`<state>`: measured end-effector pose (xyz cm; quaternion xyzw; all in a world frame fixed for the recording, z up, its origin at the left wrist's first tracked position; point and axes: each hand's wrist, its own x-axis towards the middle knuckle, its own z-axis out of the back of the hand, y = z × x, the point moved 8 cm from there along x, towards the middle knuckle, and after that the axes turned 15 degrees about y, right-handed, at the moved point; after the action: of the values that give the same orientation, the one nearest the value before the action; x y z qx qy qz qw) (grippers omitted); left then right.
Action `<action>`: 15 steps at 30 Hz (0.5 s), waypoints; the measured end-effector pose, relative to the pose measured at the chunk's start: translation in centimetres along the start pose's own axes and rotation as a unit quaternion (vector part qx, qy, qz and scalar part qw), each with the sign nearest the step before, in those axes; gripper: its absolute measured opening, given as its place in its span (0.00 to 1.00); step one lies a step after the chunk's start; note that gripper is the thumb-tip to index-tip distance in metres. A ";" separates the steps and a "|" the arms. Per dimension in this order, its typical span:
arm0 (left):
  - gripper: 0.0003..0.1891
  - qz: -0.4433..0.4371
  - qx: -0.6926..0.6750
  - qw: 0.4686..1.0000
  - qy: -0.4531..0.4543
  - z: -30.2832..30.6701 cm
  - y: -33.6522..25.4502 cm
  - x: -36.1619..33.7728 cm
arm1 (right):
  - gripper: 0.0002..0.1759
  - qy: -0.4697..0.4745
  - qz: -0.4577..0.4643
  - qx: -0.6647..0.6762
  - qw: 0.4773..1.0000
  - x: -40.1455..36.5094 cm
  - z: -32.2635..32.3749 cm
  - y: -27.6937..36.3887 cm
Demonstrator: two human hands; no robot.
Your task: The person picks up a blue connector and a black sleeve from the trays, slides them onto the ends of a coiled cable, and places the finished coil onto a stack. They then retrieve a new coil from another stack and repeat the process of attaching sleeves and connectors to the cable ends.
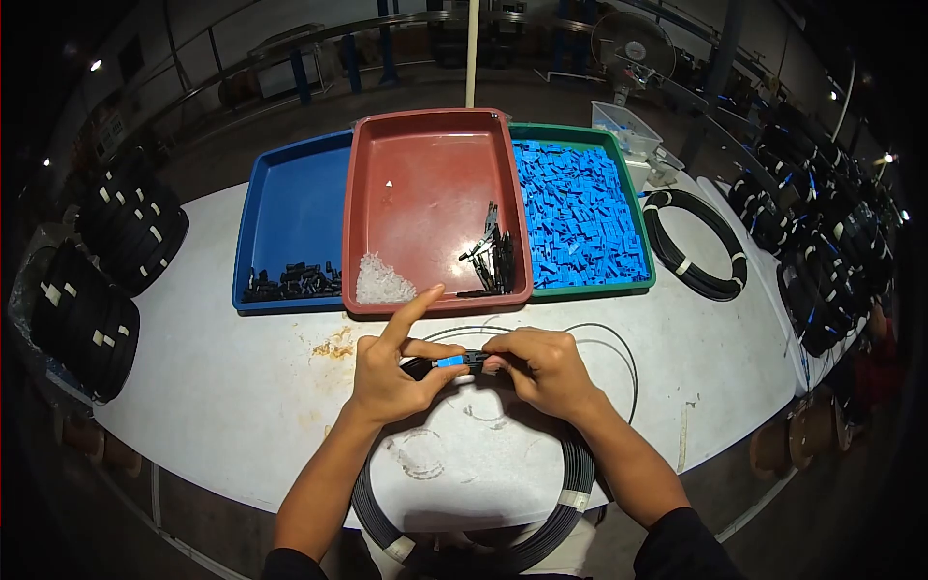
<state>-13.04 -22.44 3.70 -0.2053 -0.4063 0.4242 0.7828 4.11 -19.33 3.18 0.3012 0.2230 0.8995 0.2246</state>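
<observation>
My left hand (pixel 394 375) pinches a small blue connector piece (pixel 450 362) between thumb and a finger, its index finger pointing up and away. My right hand (pixel 543 369) grips a black connector part (pixel 475 359) that meets the blue piece end to end. Whether the two are locked together cannot be made out. Below and around the hands lies a coil of black cable (pixel 577 469), bound with white tape and overhanging the table's near edge. A loose loop of the cable curves out to the right of my right hand.
Beyond the hands stand a blue tray (pixel 295 208) with black parts, a red tray (pixel 425 184) with clear and black pieces, and a green tray (pixel 633 217) full of blue pieces. Another cable coil (pixel 667 256) lies right. Stacked coils (pixel 82 319) stand left, more far right.
</observation>
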 end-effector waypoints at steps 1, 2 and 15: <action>0.46 -0.020 -0.007 1.000 0.003 -0.3 0.2 0.1 | 0.09 0.012 -0.002 0.004 1.000 0.1 -0.1 -0.2; 0.46 -0.020 -0.007 1.000 0.004 -0.2 0.2 0.1 | 0.09 0.012 -0.002 0.004 1.000 0.1 -0.1 -0.4; 0.47 0.104 -0.081 0.990 0.042 7.0 6.8 -1.8 | 0.10 0.000 -0.155 0.080 0.985 -2.0 3.0 -7.9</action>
<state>-22.68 -20.37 2.45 -0.3267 -0.3821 0.4599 0.7320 9.58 -13.29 0.29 0.2803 0.3378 0.8332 0.3363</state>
